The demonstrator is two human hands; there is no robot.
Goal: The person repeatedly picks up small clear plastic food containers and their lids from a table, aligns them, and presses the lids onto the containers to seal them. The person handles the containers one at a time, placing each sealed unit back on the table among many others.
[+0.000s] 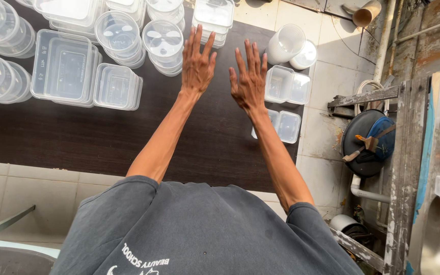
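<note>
While both arms stretch out over the dark table (103, 137), clear plastic containers (67, 71) crowd its far side in stacks. Left hand (198, 63) and right hand (249, 81) hover flat, fingers spread, holding nothing. Nearest the right hand sits a small rectangular container (287, 85) at the table's edge.
</note>
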